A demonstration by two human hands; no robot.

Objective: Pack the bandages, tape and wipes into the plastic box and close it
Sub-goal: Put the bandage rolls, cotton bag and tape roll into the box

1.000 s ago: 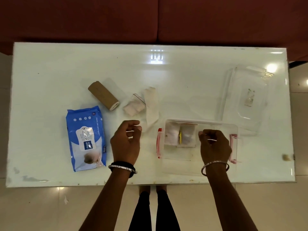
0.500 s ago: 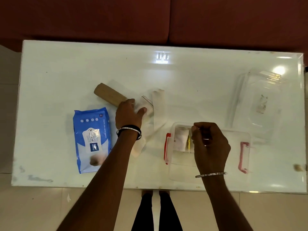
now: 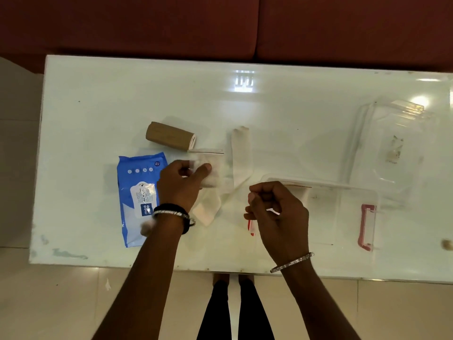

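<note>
Lifted since the last frame, a clear bandage packet (image 3: 208, 165) is pinched in the left hand (image 3: 180, 185); the right hand (image 3: 277, 214), fingers curled empty, hovers over the plastic box (image 3: 343, 207).

Wipes pack (image 3: 138, 197) left of plastic box (image 3: 343, 212); lid (image 3: 392, 143) behind box.

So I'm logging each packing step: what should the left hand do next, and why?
Probably lift the clear zip bag of white dressings and carry it right to the open transparent plastic box with red latches. The left hand already pinches the bag, the box stands lidless, and the right hand hovers loosely closed over the box's left end.
</note>
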